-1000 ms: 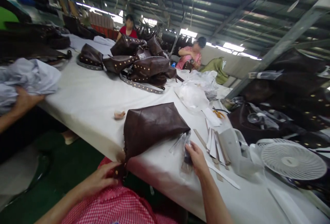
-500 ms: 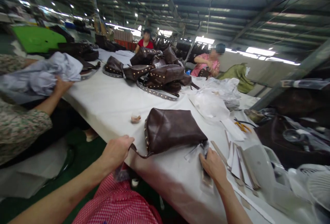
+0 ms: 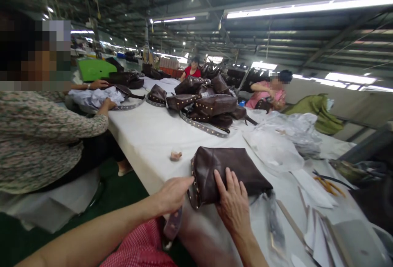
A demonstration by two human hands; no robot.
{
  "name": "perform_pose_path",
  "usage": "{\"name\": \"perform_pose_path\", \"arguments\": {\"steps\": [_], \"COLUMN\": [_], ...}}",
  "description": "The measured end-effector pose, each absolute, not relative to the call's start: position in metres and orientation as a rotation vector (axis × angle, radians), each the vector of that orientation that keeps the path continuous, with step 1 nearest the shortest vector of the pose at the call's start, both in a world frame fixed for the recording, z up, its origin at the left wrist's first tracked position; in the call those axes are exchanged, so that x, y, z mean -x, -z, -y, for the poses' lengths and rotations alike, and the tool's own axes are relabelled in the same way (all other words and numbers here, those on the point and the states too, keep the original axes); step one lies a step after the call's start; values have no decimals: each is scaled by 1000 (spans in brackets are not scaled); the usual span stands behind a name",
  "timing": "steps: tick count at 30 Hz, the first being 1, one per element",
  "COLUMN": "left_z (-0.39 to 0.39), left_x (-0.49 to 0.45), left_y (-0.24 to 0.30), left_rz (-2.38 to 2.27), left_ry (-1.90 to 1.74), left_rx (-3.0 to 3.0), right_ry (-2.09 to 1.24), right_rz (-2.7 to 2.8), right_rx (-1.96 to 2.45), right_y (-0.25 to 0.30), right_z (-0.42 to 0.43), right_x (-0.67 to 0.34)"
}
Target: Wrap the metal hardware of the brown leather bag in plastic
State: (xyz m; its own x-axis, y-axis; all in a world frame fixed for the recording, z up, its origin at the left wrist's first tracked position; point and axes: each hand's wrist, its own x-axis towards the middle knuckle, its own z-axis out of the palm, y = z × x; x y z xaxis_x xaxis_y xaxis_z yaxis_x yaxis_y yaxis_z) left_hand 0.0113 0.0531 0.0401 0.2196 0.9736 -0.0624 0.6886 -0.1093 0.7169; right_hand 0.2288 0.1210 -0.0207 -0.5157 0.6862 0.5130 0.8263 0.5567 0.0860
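A dark brown leather handbag (image 3: pixel 225 164) lies on the white-covered table in front of me, a row of metal studs along its left edge. My left hand (image 3: pixel 175 193) is closed at that edge, gripping the bag's strap (image 3: pixel 173 224), whose studded end hangs below the fist past the table edge. My right hand (image 3: pixel 233 201) rests flat on the bag's near side, fingers spread. Clear plastic wrapping (image 3: pixel 272 222) trails from the bag's right corner. Whatever my left fingertips pinch at the edge is partly hidden.
Several studded brown bags (image 3: pixel 211 105) are heaped farther back on the table (image 3: pixel 147 136). Clear plastic bags (image 3: pixel 282 136), orange-handled scissors (image 3: pixel 330 185) and cardboard strips (image 3: pixel 319 230) lie to the right. A co-worker in a patterned sleeve (image 3: pixel 73 119) handles grey cloth at left; two more people sit beyond.
My right hand has left the plastic-wrapped part at the bag's right corner and now lies on the bag. My left hand has moved in against the studded edge. The view has swung left.
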Motion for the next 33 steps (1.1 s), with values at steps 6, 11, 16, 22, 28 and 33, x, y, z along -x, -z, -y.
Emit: {"name": "perform_pose_path", "arguments": {"steps": [6,11,16,22,28,33], "left_z": [-133,-154,-165,-178,-162,-145], "left_x": [-17,-14,-21,-26,-7,-29], "left_y": [-30,-34,-40,-55,-65,-45], "left_rz": [-1628,-1549,-1481,-1447,-1241,-1091], "left_ry": [-408,-274,-225,-254,-426,-550], "left_rx": [-1618,-1539,-1490,-1443,-1396,-1240], "right_ry": [341,-527,-1097,-877,-1429,-1524], "right_rz": [2167,1923,1825,1716,1533,1568], "right_rx": [1553,1360,1201,1347,1303,1300], "right_y": [-3,3,35,34,-9,-12], "right_z": [-198,-156,-77,-84,-100,-89], "right_x": [-228,-213,-162,-155,-197,-203]}}
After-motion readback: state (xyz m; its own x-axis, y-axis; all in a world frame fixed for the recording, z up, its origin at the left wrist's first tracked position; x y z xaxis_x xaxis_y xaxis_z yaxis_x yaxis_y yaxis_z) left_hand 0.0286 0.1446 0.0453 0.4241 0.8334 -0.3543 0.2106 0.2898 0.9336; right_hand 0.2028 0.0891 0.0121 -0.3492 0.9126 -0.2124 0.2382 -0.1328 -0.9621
